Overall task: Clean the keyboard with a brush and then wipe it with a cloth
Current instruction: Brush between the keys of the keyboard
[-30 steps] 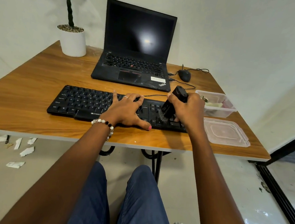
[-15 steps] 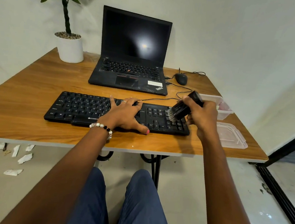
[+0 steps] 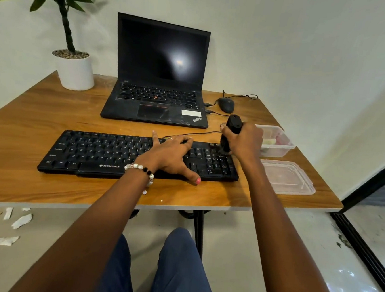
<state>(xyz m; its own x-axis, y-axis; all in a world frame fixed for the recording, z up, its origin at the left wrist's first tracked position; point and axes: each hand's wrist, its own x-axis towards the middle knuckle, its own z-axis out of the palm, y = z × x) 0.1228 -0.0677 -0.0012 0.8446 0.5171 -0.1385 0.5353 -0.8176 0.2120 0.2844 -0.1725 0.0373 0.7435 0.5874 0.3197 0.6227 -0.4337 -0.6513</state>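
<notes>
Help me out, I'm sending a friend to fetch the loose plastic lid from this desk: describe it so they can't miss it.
Start at the wooden table and go to its near right corner, just right of the black keyboard. The lid lies flat there, in front of the clear tub. Unlike the tub, it is shallow and holds nothing.

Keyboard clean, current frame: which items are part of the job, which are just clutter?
In the job:
keyboard
brush, gripped in right hand
left hand, flat on the keys

Just lying about:
laptop
mouse
plant pot
tub
lid

No cloth is plainly visible.
</notes>
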